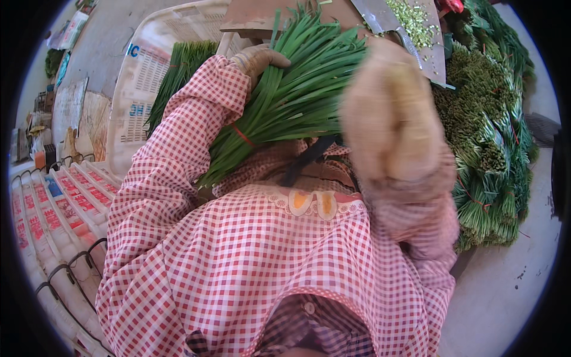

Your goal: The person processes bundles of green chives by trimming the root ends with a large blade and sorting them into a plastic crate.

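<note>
A large bunch of garlic chives (306,89), with long flat green leaves, lies slanted in front of my chest. Around its lower left part runs a thin red band (242,135). My left hand (260,61), in a dirty pale glove, curls over the bunch's left side and grips it. To the right of the leaves is my right hand (392,113), also gloved and smeared by motion; its fingers cannot be made out. Beyond that hand, a knife (376,15) lies on a brown board (433,62) beside chopped green and pale bits (414,22).
A white plastic crate (128,89) stands at the back left, with a green bundle (178,77) inside. On the right, banded bundles of chives (488,101) are piled high beside the board. Ribbed white and red crates (65,202) with black loops sit at the lower left.
</note>
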`<state>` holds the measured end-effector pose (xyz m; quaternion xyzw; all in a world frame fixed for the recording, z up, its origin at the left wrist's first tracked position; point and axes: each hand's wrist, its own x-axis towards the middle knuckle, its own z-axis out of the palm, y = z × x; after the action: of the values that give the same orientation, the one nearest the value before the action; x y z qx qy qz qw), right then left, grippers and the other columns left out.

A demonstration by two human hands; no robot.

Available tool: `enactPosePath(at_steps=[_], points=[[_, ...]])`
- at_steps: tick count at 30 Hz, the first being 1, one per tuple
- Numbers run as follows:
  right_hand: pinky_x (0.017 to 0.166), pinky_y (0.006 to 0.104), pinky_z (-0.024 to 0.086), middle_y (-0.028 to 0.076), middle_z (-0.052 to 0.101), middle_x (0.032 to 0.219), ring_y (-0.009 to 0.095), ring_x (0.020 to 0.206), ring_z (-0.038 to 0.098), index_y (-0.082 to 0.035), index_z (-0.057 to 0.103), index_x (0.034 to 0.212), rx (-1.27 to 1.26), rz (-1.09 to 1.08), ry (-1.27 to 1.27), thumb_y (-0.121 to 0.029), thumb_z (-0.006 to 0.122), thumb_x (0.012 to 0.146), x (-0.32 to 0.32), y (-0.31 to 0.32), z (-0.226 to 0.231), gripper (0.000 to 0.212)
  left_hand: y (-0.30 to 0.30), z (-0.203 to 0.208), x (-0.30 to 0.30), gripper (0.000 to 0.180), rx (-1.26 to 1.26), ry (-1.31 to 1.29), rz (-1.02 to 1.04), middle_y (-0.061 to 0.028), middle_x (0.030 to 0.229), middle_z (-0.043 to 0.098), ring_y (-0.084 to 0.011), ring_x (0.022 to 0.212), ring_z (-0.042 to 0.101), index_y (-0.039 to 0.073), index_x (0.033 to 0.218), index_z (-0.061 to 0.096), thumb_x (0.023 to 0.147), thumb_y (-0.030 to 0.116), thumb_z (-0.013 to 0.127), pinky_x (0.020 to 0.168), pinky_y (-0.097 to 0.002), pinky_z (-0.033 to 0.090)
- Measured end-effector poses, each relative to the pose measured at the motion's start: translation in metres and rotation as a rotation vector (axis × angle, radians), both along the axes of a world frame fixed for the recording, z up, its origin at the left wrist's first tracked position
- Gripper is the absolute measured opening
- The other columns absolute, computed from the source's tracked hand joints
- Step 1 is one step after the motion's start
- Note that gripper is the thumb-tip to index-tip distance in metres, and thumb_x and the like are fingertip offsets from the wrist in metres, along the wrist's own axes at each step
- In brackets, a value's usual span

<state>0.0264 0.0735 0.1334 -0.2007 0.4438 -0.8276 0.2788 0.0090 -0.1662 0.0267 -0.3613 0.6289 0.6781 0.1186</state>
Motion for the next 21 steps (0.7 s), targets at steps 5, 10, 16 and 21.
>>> enactPosePath(at_steps=[5,10,16,21], points=[[0.083,0.0449,0.045,0.005,0.063,0.099,0.026,0.097,0.058,-0.015,0.066,0.095,0.497,0.123,1.444,-0.027,0.070,0.081,0.031,-0.063,-0.070,0.019,-0.009,-0.012,-0.008,0.043,-0.012,0.057,-0.088,-0.0126,0.109,0.066,-0.0292,0.099,0.061,0.004,0.117,0.061,0.075,0.001,0.069,0.091,-0.0400,0.050],[0.085,0.0453,0.044,0.003,0.062,0.098,0.026,0.096,0.057,-0.019,0.067,0.094,0.531,-0.215,1.467,-0.026,0.069,0.076,0.030,-0.075,-0.100,0.019,-0.012,0.007,0.014,0.038,0.069,0.216,0.005,-0.0135,0.109,0.067,-0.0265,0.105,0.060,0.005,0.112,0.066,0.075,0.009,0.073,0.095,-0.0386,0.046],[0.085,0.0481,0.042,0.006,0.061,0.097,0.029,0.095,0.056,-0.017,0.065,0.092,0.809,-0.384,1.402,-0.029,0.066,0.078,-0.015,-0.069,-0.131,0.020,-0.022,-0.015,0.011,0.043,0.294,0.225,0.049,-0.0148,0.106,0.067,-0.0285,0.097,0.065,0.003,0.114,0.064,0.073,0.011,0.074,0.087,-0.0424,0.053],[0.084,0.0453,0.044,0.014,0.061,0.086,0.035,0.086,0.057,-0.008,0.063,0.090,0.994,-0.511,1.322,-0.020,0.058,0.084,-0.054,-0.060,-0.154,0.014,-0.019,-0.005,0.017,0.047,0.299,0.264,0.135,-0.0138,0.106,0.067,-0.0288,0.094,0.066,0.002,0.117,0.062,0.073,0.011,0.075,0.082,-0.0441,0.057]])
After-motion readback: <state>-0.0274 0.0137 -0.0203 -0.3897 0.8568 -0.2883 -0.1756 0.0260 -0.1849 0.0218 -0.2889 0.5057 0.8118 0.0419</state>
